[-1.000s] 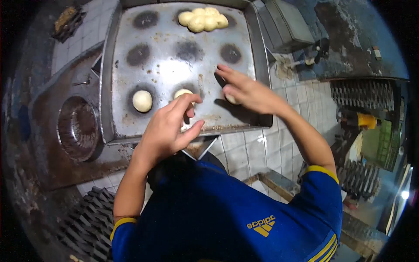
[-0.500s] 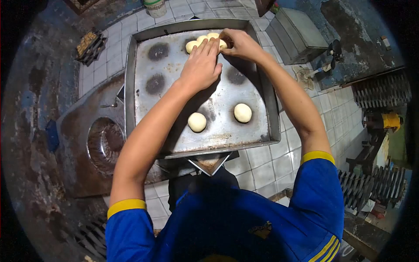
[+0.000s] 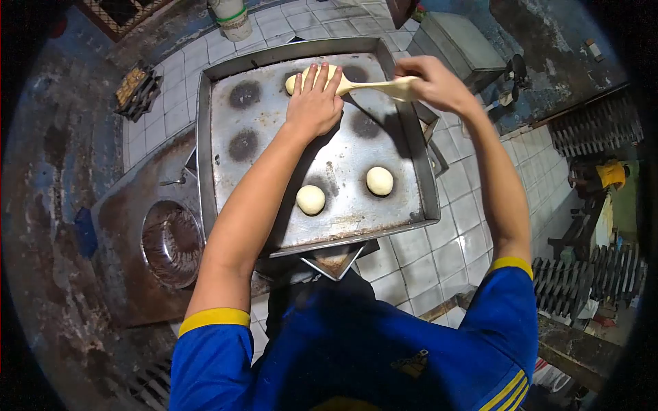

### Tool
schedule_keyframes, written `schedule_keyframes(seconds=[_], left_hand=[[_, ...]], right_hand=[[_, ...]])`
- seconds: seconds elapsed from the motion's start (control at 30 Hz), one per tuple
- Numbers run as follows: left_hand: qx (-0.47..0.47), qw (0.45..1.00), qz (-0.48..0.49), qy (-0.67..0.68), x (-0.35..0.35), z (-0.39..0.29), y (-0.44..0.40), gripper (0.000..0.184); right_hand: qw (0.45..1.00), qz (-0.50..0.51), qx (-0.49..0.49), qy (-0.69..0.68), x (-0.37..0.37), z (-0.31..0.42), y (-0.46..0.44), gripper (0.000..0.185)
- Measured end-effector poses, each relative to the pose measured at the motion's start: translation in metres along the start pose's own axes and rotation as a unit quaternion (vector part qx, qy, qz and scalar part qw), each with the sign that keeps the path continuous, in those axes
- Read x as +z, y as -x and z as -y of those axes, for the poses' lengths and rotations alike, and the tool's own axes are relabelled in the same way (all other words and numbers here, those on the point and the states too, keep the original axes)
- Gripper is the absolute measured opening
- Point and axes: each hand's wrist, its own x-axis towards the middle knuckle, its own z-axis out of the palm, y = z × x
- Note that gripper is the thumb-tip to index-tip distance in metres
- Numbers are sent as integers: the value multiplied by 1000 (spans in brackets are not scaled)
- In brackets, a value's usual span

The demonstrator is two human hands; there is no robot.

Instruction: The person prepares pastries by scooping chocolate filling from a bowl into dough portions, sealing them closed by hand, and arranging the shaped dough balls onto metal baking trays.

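A metal tray [image 3: 274, 171] with dark round marks lies in front of me. My left hand [image 3: 315, 103] rests with spread fingers on the pale dough clump [image 3: 291, 84] at the tray's far side. From that clump a stretched strand of dough [image 3: 373, 85] runs right to my right hand [image 3: 435, 83], whose fingers are closed on its end over the tray's right rim. Two round dough balls, one left [image 3: 310, 200] and one right [image 3: 380, 181], sit apart on the near part of the tray.
A round metal pan [image 3: 171, 243] stands on a brown surface left of the tray. A grey metal box [image 3: 459, 51] is at the upper right. A bucket [image 3: 233, 20] stands on the tiled floor beyond. Another person in yellow [image 3: 610, 175] is far right.
My right hand has moved right from the clump, drawing dough out into a strand. My left hand stays on the clump. Earlier, both hands were at the near side of the tray, by the balls.
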Motion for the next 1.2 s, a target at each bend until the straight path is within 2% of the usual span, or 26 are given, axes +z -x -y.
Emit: schedule_keyframes(seconds=[0.07,0.13,0.17,0.2,0.23,0.27,0.33,0.47,0.53,0.6,0.67,0.73,0.77,0.8,0.87,0.93,1.0,1.03,1.07,1.17,1.2], left_hand=[[-20,999,45,12,-5,-2,-1,71],[-22,998,37,52,-17,-6,-1,67],[-20,983,10,185,-24,-9,-2,66],[-16,949,-13,315,-36,-13,-1,67],[-45,868,10,494,-68,-25,9,61],[-44,867,10,497,-97,-34,23,61],[-66,679,41,730,-146,-42,57,57],[-124,760,-122,626,-209,-31,140,55],[-164,752,-207,604,-222,-6,179,55],[-198,755,-260,569,-241,28,221,56],[-238,731,-310,560,-254,55,261,59],[-244,702,-374,555,-266,82,298,62],[-255,685,-376,569,-272,91,314,64],[-246,710,-390,533,-264,106,330,68],[-263,650,-398,592,-273,123,356,67],[-310,508,-382,707,-282,137,381,54],[-201,576,-347,712,-303,152,414,44],[-179,600,-300,720,-288,172,433,32],[-203,594,-321,709,-284,176,444,27],[-232,605,-357,673,-263,199,471,33],[-250,578,-382,676,-258,206,479,37]], right_hand=[[995,22,43,-88,-24,16,31,29],[964,35,57,-257,-33,48,59,35],[960,5,77,-270,-27,68,69,38],[954,-25,96,-284,-16,92,75,41],[946,-29,93,-309,-7,115,79,47],[942,-73,85,-315,11,138,80,48],[933,-144,90,-319,53,170,75,44],[927,-260,79,-258,136,252,42,29],[930,-269,63,-243,174,296,23,28],[938,-249,-21,-241,211,328,4,31],[923,-217,-89,-306,244,368,-11,31],[909,-261,-119,-301,286,399,-34,26],[872,-296,-39,-389,315,424,-45,24],[864,-339,-14,-371,336,439,-56,21],[828,-323,-6,-458,358,464,-74,17],[821,-315,-33,-474,375,479,-87,17],[811,-231,1,-537,385,485,-90,18],[811,-218,-10,-543,394,489,-93,19],[812,-210,-5,-544,402,495,-95,19],[832,-181,5,-525,416,513,-100,20],[872,-137,38,-468,414,515,-98,28]])
